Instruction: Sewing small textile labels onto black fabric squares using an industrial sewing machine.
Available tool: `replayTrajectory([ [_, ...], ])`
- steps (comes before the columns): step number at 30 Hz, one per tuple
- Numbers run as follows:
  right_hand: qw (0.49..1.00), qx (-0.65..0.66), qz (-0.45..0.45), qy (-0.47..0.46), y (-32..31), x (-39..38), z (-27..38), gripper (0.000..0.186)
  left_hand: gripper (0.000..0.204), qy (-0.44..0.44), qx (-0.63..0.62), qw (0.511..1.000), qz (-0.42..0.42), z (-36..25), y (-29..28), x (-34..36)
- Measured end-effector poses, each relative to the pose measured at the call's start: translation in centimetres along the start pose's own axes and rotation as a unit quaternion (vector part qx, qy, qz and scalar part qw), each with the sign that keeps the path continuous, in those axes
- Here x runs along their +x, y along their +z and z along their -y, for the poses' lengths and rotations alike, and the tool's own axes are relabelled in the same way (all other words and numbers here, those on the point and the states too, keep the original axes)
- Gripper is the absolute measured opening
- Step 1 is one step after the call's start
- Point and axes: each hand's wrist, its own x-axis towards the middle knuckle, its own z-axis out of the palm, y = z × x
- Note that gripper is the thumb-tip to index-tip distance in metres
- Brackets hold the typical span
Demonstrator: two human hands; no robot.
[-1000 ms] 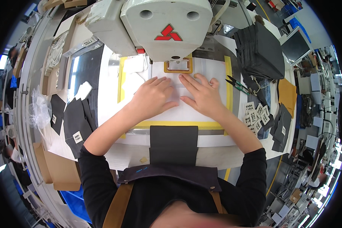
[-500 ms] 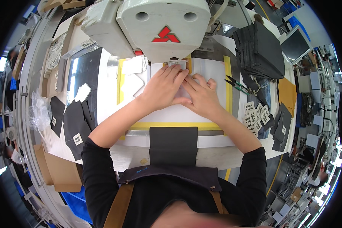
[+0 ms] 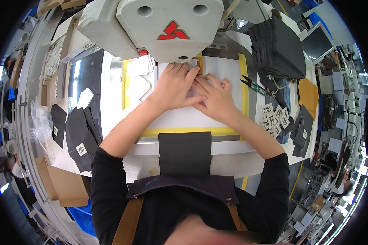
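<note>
Under the grey-white head of an industrial sewing machine [image 3: 167,49], my two hands rest close together on a white work plate [image 3: 180,118] edged with yellow tape [image 3: 243,92]. My left hand [image 3: 171,86] lies with its fingers stretched forward, the tips partly hidden below the machine head. Just right of it, my right hand [image 3: 216,98] is spread, its index finger touching the left hand and the other fingers slightly bent. Whatever lies beneath the fingertips is covered. White cut pieces [image 3: 139,89] sit left of my left hand.
To the right lie green-handled thread snips [image 3: 254,85], scattered white labels [image 3: 275,118] and a stack of black pieces [image 3: 278,49]. Labelled black pieces [image 3: 81,134] and clear plastic wrap [image 3: 41,120] are at the left. A black strip [image 3: 185,153] hangs over the front edge.
The whole view has shifted slightly, with the machine head now a little farther up and left. My left hand's fingers lie a bit straighter together; both hands stay at the same spot.
</note>
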Motion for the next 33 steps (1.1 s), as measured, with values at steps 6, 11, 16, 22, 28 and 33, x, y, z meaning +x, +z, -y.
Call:
replayTrajectory([
  [6,0.999,0.019,0.045,-0.006,-4.6,-2.6,-1.0,0.047,0.051,0.016,0.015,1.0,-0.006,0.5,-0.6,0.0],
  [11,0.994,0.055,0.082,0.051,-7.8,-7.7,-0.7,0.035,0.044,0.016,0.038,0.999,-0.032,-2.3,-1.4,-2.1],
  [16,0.989,0.103,0.051,0.09,-6.4,-12.5,3.1,0.033,0.044,-0.064,-0.159,0.982,0.082,-8.5,-2.6,-6.3],
  [22,0.979,0.139,0.003,0.153,-4.8,-13.8,6.6,0.035,0.031,-0.146,-0.203,0.961,0.119,-9.5,-2.5,-8.1],
  [28,0.977,0.139,-0.041,0.155,-4.0,-14.4,7.1,0.037,0.023,-0.222,-0.282,0.922,0.143,-10.0,-2.6,-7.3],
  [33,0.979,0.119,-0.063,0.152,-3.5,-14.6,7.2,0.036,0.023,-0.187,-0.268,0.932,0.156,-10.0,-2.7,-7.0],
])
